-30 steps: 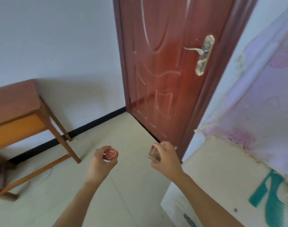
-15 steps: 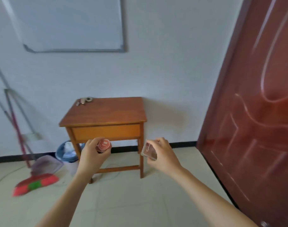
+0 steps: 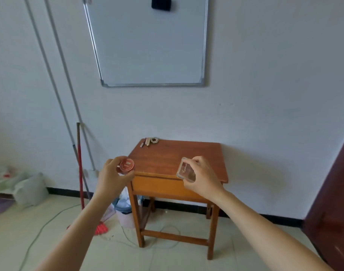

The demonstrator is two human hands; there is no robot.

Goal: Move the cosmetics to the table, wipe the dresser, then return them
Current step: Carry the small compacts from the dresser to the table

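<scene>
My left hand (image 3: 110, 178) grips a small round jar with a red lid (image 3: 126, 165), held just left of the wooden table's front left corner. My right hand (image 3: 202, 176) holds a flat clear rectangular compact (image 3: 185, 170) above the table's front edge. The small wooden table (image 3: 167, 155) stands against the white wall ahead. A few small cosmetics (image 3: 149, 141), slim tubes and a round piece, lie at its back left corner. The dresser is out of view.
A whiteboard (image 3: 147, 42) hangs above the table. A red broom (image 3: 80, 169) and metal poles lean on the wall at left. A bin (image 3: 124, 208) stands beside the table's left legs, cables cross the floor, and a dark red door (image 3: 331, 202) is at right.
The view has swung left from the door to face the table, which is now closer and centred. Both hands keep hold of the jar and the compact.
</scene>
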